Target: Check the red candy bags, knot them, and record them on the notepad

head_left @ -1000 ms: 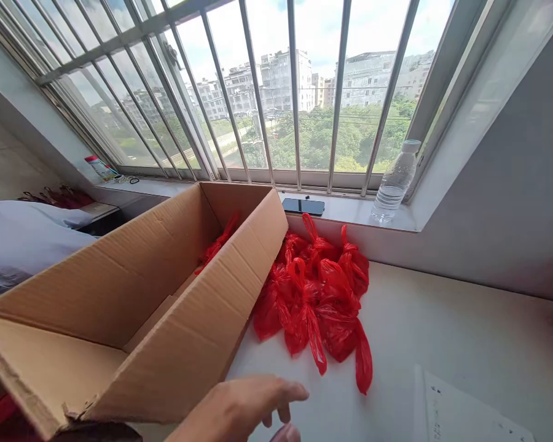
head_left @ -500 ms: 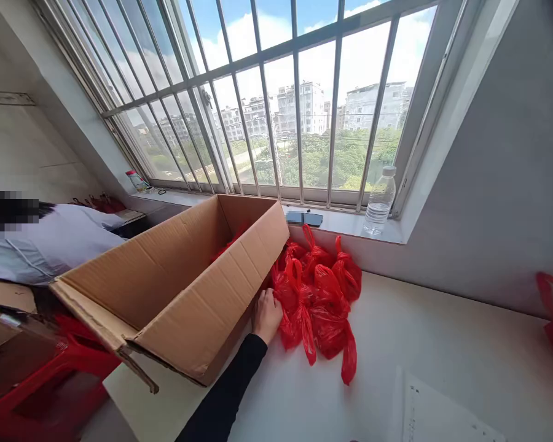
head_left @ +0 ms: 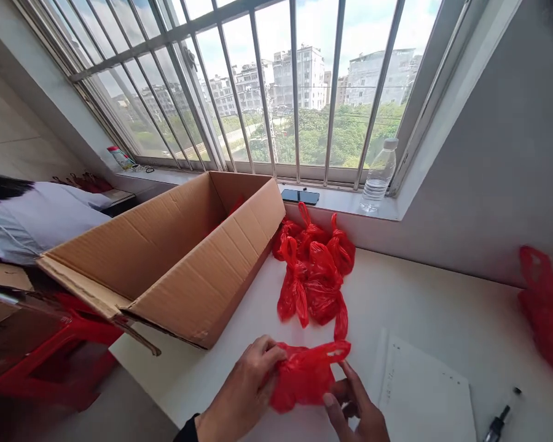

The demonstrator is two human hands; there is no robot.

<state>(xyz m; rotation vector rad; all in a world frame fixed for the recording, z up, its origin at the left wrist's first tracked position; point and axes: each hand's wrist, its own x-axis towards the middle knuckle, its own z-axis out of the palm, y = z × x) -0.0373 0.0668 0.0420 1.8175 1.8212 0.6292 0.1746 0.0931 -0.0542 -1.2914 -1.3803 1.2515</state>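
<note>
Above the white table, near its front edge, my left hand (head_left: 246, 383) grips a small red plastic bag (head_left: 301, 380) by its left side, thumb on top. The bag looks filled, its contents hidden, with a loop handle at the upper right. My right hand (head_left: 357, 402) is at the bag's right side, thumb and index finger apart around its edge and close to the handle; I cannot tell whether it touches. Beyond my hands lies a pile of knotted red plastic bags (head_left: 321, 279), against the cardboard box (head_left: 212, 276). More red plastic shows inside that box.
A notepad (head_left: 426, 393) and a pen (head_left: 500, 423) lie to the right, with another red bag (head_left: 546, 313) by the wall. The sill holds a phone (head_left: 300, 196) and a water bottle (head_left: 378, 178). A person in a light shirt (head_left: 50, 221) is at left, near a red stool (head_left: 69, 344).
My left hand has left the side of the pile and come toward me with one red bag. My right hand has entered from below. The view has tilted down somewhat.
</note>
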